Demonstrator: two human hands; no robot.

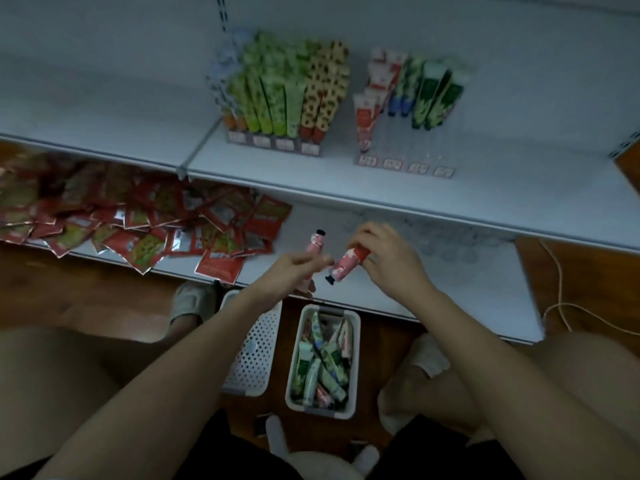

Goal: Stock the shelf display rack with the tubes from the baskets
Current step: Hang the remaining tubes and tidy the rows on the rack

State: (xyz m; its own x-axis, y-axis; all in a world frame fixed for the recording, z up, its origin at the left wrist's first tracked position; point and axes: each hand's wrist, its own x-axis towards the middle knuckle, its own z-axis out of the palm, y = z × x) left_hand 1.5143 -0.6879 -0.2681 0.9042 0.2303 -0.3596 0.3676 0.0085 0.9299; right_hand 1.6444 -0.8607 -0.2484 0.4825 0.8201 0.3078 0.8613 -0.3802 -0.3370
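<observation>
Pink tube [314, 244] gripped in left hand [294, 271], second pink tube [346, 265] gripped in right hand [384, 258]

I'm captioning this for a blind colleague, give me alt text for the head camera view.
Each of a person's hands, left hand and right hand, holds a small pink tube with a black cap over a white basket of assorted tubes, below a white shelf holding two partly filled clear display racks.

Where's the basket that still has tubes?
Head view, bottom centre: the full basket sits on the floor between the knees, right of the empty perforated basket, below both hands.
</observation>
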